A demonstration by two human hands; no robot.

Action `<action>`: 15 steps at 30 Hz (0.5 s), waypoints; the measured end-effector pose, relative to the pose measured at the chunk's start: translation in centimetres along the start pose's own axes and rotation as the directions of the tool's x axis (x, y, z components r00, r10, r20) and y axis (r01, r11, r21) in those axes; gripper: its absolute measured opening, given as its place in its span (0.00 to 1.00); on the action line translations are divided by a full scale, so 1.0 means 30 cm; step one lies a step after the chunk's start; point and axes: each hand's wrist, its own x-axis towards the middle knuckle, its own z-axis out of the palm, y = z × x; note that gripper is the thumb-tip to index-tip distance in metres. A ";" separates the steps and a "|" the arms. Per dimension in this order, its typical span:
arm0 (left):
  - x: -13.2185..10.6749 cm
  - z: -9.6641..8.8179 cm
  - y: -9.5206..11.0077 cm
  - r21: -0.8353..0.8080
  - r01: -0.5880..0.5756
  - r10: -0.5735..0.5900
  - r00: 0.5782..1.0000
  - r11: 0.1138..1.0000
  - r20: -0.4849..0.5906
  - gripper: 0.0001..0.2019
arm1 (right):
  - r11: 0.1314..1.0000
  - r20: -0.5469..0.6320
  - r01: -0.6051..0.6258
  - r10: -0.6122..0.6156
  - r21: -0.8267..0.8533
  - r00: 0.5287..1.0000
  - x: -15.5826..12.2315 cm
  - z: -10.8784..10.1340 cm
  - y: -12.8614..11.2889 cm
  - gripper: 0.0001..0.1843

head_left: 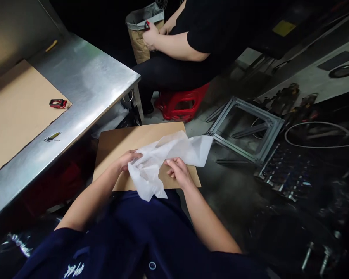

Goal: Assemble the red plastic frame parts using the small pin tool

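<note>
A crumpled sheet of white tissue paper (158, 164) lies across my lap, over a flat piece of brown cardboard (119, 149). My left hand (128, 160) grips the sheet's left side between fingers and thumb. My right hand (178, 172) pinches its lower right part, with the fingertips pressed into the folds. Both hands sit just above the cardboard. The tissue hides the middle of the cardboard.
To my left stands a steel table (84, 77) with a tan board (20, 116) and a small red-and-black object (58, 103). A seated person's hands (150, 35) hold a paper bag (139, 44). A metal frame (244, 130) and a coiled wire (320, 143) lie on the floor.
</note>
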 end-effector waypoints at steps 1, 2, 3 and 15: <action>-0.001 0.001 0.008 0.054 0.008 -0.010 0.999 0.998 0.032 0.17 | 0.999 0.021 -0.020 0.019 0.029 1.000 -0.005 0.007 0.000 0.18; -0.004 0.006 0.016 0.111 0.010 -0.017 0.998 0.994 0.063 0.17 | 0.998 0.052 -0.038 0.036 0.055 0.998 -0.010 0.014 -0.003 0.19; -0.007 0.013 0.023 0.169 0.003 -0.019 0.996 0.986 0.091 0.17 | 0.995 0.090 -0.056 0.049 0.078 0.995 -0.015 0.022 -0.008 0.20; -0.054 0.119 0.099 0.735 -0.338 0.349 0.926 0.588 0.146 0.09 | 0.984 0.265 -0.142 0.108 0.112 0.958 -0.097 0.149 -0.052 0.18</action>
